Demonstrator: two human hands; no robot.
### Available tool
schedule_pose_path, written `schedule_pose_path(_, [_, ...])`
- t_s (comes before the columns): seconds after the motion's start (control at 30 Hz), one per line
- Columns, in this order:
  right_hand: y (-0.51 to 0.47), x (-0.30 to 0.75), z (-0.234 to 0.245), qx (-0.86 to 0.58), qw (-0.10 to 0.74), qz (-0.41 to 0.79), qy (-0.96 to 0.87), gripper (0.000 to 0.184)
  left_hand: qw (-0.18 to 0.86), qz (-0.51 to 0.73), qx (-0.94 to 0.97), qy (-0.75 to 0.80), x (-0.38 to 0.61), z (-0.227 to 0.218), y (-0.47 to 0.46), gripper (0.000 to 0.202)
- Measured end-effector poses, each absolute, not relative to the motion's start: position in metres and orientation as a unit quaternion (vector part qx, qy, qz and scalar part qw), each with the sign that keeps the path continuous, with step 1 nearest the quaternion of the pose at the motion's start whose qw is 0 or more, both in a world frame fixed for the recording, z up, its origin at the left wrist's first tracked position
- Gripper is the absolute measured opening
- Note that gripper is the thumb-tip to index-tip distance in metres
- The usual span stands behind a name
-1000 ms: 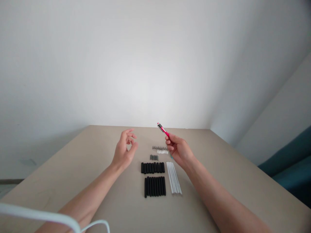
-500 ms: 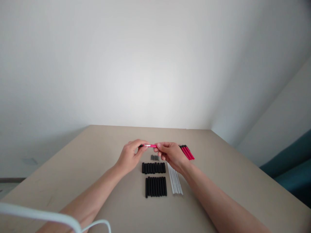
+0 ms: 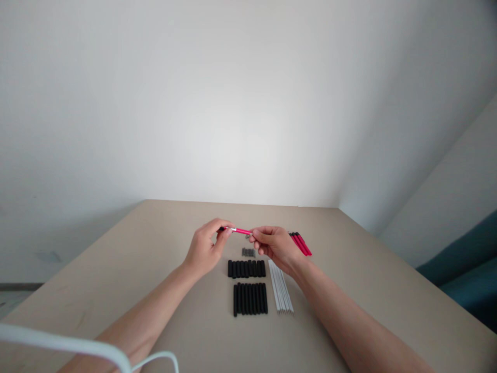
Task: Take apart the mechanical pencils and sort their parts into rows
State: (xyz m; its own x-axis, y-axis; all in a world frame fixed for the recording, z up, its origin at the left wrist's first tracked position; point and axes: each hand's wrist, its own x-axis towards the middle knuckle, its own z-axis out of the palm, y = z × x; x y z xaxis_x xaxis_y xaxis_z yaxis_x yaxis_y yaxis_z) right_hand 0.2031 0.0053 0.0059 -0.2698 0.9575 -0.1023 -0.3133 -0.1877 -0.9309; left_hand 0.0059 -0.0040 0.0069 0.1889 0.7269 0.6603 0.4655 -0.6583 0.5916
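Note:
Between my two hands, above the far part of the table, a pinkish-red pen (image 3: 242, 231) with a whitish section and a dark left end lies nearly level. The thumb and fingers of my left hand (image 3: 205, 249) pinch its dark end. My right hand (image 3: 276, 246) grips the opposite end, its thumb against the bent fingers. Just below the hands lies a small row of metal springs (image 3: 248, 252). Several red pieces with black ends (image 3: 300, 243) rest beside my right hand, partly hidden by it.
Nearer me on the table (image 3: 186, 326) are a row of short black tubes (image 3: 246, 269) and a row of longer black tubes (image 3: 250, 299). Thin white pen refills (image 3: 281, 290) lie alongside my right forearm. A pale curved cable or frame (image 3: 70, 342) crosses the lower left. A teal curtain (image 3: 466, 259) hangs right.
The left end of the pen has risen slightly, and more of its red length shows between my hands. Both hands keep their grip.

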Motion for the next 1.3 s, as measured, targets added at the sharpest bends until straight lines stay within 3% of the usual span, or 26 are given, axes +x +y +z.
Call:
schedule_pose_path(0.17, [0.015,0.222,0.011,-0.4,0.572,0.616,-0.365,0.008,0.13,0.536,0.727,0.409,0.004,0.007,-0.004,0.015])
schedule_pose_path(0.23, [0.02,0.23,0.014,-0.404,0.607,0.6,-0.331,0.015,0.127,0.539,0.724,0.412,0.004,0.007,-0.003,0.015])
schedule_pose_path(0.47, [0.026,0.24,0.017,-0.402,0.638,0.613,-0.237,0.013,0.125,0.531,0.725,0.421,0.003,0.006,-0.002,0.015])
schedule_pose_path(0.63, [0.026,0.237,0.014,-0.399,0.638,0.623,-0.213,0.009,0.122,0.526,0.724,0.429,0.003,0.005,-0.001,0.016])
schedule_pose_path(0.87, [0.024,0.23,0.009,-0.381,0.611,0.642,-0.265,0.017,0.137,0.503,0.743,0.418,0.004,0.008,-0.004,0.017])
schedule_pose_path(1.3, [0.02,0.211,-0.004,-0.464,0.579,0.437,-0.508,0.029,0.122,0.476,0.778,0.391,0.004,0.011,-0.007,0.018])
